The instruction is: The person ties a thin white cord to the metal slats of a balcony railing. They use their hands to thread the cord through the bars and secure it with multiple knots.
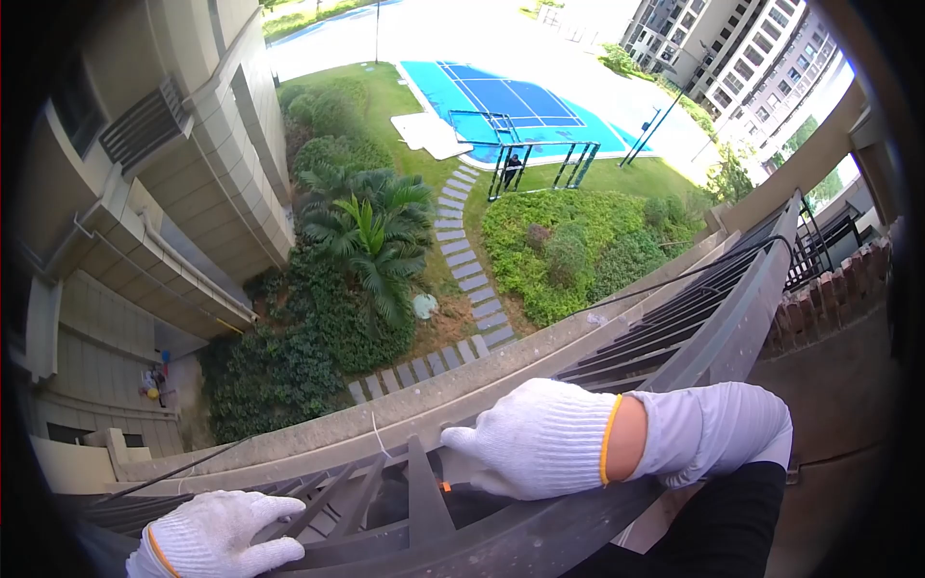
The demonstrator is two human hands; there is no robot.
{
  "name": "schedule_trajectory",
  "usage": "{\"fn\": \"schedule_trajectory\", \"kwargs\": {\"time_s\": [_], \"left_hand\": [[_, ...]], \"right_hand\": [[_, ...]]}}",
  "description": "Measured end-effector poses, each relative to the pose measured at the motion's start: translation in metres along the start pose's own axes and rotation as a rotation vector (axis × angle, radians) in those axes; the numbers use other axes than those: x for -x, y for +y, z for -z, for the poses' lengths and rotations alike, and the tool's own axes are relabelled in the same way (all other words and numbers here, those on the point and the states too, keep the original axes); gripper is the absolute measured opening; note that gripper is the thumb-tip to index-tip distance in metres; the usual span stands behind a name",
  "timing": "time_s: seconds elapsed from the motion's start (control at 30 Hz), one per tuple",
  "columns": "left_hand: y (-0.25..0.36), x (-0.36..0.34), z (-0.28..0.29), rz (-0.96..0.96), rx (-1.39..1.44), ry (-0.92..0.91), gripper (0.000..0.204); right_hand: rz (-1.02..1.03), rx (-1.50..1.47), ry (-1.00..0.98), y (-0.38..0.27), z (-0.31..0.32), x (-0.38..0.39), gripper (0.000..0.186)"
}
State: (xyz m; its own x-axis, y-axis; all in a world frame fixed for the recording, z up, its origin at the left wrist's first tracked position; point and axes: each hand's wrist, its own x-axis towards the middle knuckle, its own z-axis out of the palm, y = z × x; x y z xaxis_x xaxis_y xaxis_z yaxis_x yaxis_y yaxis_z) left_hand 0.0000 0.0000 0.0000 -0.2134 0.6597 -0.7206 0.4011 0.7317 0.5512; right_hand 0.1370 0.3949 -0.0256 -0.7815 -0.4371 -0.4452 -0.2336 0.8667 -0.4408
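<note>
right hand (544,438): some fingertips hidden from where I stand | left hand (217,533): forearm cut off at lower edge | orange bit (445,487) between railing (540,544) bars: too small to tell | far person (512,169): tiny, details lost | tower block (747,58): cropped above

Gloved hands, two: left hand (222,535), right hand (540,438). Yellow glove bands (610,438): two. Metal railing (540,539): one. Small orange piece (445,486): one. Below: blue court (511,98), one; stepping-stone path (464,258), one; distant person (512,170), one.
</note>
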Motion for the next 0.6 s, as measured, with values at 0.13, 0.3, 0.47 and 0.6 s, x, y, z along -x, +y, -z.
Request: {"fn": "schedule_trajectory", "kwargs": {"time_s": [0.13,0.3,0.47,0.6], "left_hand": [[-0.0017,0.0014,0.0014,-0.006,-0.009,0.014,0.074],[-0.0007,0.0013,0.0025,0.014,-0.026,0.005,0.075],[-0.0019,-0.0014,0.0024,0.023,-0.013,-0.015,0.076],[-0.0033,0.0000,0.0019,0.009,-0.015,-0.003,0.077]], "right_hand": [[0.014,0.004,0.009,0.0008,-0.0010,-0.0028,0.042],[0.021,0.017,0.018,0.0015,-0.0012,-0.0031,0.045],[0.004,0.012,-0.006,0.0019,-0.0008,-0.0028,0.046],[0.010,0.023,-0.004,0.0023,-0.0006,-0.0025,0.047]]}}
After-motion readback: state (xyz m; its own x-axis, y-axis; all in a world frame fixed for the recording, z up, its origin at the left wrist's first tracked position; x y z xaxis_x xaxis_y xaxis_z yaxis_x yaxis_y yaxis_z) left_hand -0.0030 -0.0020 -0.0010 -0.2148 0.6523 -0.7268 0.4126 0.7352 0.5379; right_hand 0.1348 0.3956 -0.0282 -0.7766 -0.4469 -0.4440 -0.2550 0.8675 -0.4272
